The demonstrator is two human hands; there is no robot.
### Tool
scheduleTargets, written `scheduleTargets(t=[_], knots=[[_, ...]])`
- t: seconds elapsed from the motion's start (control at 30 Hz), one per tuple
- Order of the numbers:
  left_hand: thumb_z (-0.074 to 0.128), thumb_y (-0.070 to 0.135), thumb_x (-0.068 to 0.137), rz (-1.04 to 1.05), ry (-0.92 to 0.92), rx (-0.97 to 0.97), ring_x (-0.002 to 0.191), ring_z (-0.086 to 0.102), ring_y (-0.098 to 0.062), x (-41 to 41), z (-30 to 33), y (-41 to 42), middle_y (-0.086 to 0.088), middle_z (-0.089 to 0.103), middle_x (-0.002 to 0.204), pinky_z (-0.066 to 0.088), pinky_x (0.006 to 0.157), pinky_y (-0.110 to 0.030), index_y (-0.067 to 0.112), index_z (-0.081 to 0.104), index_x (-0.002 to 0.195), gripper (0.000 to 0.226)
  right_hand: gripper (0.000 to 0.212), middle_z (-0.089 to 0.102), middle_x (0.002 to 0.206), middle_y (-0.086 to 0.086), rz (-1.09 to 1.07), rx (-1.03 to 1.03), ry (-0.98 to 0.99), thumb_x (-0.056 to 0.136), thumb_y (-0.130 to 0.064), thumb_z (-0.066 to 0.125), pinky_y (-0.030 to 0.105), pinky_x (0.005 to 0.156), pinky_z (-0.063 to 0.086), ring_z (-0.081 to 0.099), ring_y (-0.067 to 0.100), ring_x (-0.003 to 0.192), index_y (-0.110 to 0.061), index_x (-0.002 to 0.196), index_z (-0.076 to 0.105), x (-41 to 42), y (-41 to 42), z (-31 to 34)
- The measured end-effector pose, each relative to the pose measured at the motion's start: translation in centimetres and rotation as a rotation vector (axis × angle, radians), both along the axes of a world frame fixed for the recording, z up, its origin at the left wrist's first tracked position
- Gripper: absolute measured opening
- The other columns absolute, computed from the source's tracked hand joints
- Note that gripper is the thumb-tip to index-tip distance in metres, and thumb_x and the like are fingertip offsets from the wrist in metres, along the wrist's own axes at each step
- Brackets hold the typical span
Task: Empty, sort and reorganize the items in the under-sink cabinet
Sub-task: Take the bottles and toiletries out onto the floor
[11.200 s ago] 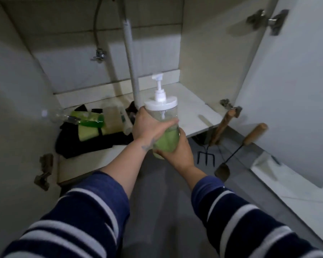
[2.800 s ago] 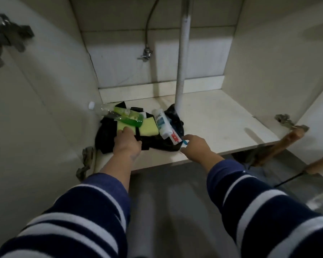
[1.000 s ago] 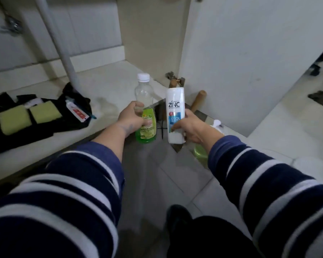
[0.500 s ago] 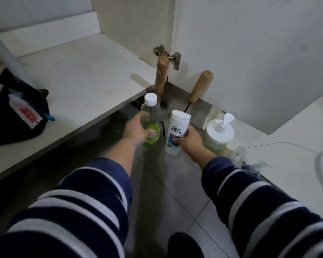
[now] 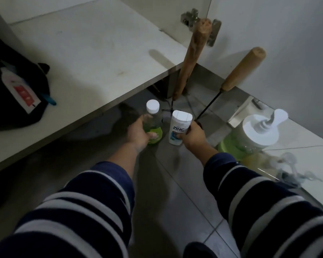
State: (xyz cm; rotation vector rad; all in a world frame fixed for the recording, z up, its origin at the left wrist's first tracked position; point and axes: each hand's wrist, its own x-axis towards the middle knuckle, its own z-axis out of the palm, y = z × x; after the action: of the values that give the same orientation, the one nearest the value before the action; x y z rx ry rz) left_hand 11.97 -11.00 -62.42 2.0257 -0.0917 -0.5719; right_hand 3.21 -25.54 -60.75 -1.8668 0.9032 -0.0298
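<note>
- The left hand (image 5: 138, 134) holds a clear bottle (image 5: 153, 125) of green liquid, fingers wrapped round its lower body; the right hand (image 5: 192, 135) grips a white shampoo bottle (image 5: 179, 127) the same way.
- Both bottles stand upright, at or just above the floor (image 5: 168, 192), side by side just left of the pump bottle (image 5: 250, 136); contact is hard to tell.
- To do this well: seat each base flat, let go one hand at a time, and keep the bottles off the two wooden-handled tools (image 5: 191, 58) leaning just behind.
- The floor is grey tile, dim and smooth.
- Left of the pump bottle and higher, the cabinet shelf (image 5: 93, 53) carries a black cloth (image 5: 17, 90) with a tube (image 5: 19, 88) on it; the open cabinet door (image 5: 278, 43) rises behind.
</note>
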Motion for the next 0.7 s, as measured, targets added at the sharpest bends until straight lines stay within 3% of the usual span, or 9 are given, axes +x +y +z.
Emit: scheduleTargets(t=[0.13, 0.23, 0.37, 0.47, 0.57, 0.7], knots=[[0.079, 0.003, 0.071, -0.015, 0.016, 0.032, 0.129, 0.047, -0.025, -0.4, 0.9, 0.2, -0.003, 0.056, 0.134, 0.035, 0.111, -0.047, 0.021, 0.05, 0.131, 0.069, 0.053, 0.06, 0.127, 0.01, 0.044, -0.062, 0.039, 0.076, -0.001, 0.073, 0.031, 0.098, 0.043, 0.055, 0.025, 0.119, -0.008, 0.126, 0.054, -0.4, 0.2, 1.3], [0.077, 0.008, 0.075, -0.077, 0.004, 0.084, 0.134, 0.041, -0.027, -1.1, 2.8, 0.6, -0.005, 0.05, 0.139, 0.032, 0.112, -0.049, 0.021, 0.04, 0.138, 0.074, 0.065, 0.058, 0.13, 0.008, 0.084, -0.082, 0.055, 0.074, -0.003, 0.077, 0.027, 0.092, 0.043, 0.054, 0.024, 0.121, -0.012, 0.131, 0.047, -0.7, 0.0, 3.3], [0.075, 0.006, 0.078, -0.184, -0.029, 0.152, 0.137, 0.037, -0.03, -1.7, 7.0, 2.1, -0.009, 0.04, 0.148, 0.033, 0.112, -0.047, 0.02, 0.018, 0.151, 0.094, 0.105, 0.04, 0.147, 0.012, 0.212, -0.163, 0.218, 0.074, -0.011, 0.079, 0.035, 0.104, 0.038, 0.042, 0.03, 0.132, -0.016, 0.152, 0.008, -0.5, -0.1, 7.0], [0.072, 0.003, 0.08, -0.207, -0.033, 0.109, 0.128, 0.047, -0.028, -1.4, 11.4, 4.4, -0.01, 0.047, 0.141, 0.039, 0.108, -0.045, 0.018, 0.023, 0.149, 0.086, 0.113, 0.032, 0.152, 0.014, 0.363, -0.251, 0.32, 0.077, -0.014, 0.076, 0.038, 0.109, 0.035, 0.037, 0.033, 0.136, -0.015, 0.151, -0.009, -0.2, 1.1, 10.7], [0.067, 0.003, 0.085, -0.144, -0.123, 0.108, 0.114, 0.057, -0.025, -0.6, 15.9, 7.8, -0.009, 0.057, 0.128, 0.046, 0.1, -0.034, 0.012, 0.045, 0.136, 0.056, 0.097, 0.033, 0.151, 0.015, 0.506, -0.417, 0.324, 0.082, -0.021, 0.072, 0.039, 0.107, 0.036, 0.038, 0.033, 0.135, -0.012, 0.152, 0.005, 0.8, 3.6, 14.9], [0.06, 0.004, 0.089, 0.03, -0.255, 0.155, 0.109, 0.058, -0.024, 1.4, 19.2, 13.9, -0.01, 0.061, 0.115, 0.044, 0.075, -0.015, 0.001, 0.054, 0.123, 0.035, 0.071, 0.041, 0.146, 0.014, 0.661, -0.547, 0.239, 0.087, -0.024, 0.066, 0.033, 0.104, 0.037, 0.043, 0.029, 0.131, -0.007, 0.146, 0.03, 3.4, 8.6, 18.9]])
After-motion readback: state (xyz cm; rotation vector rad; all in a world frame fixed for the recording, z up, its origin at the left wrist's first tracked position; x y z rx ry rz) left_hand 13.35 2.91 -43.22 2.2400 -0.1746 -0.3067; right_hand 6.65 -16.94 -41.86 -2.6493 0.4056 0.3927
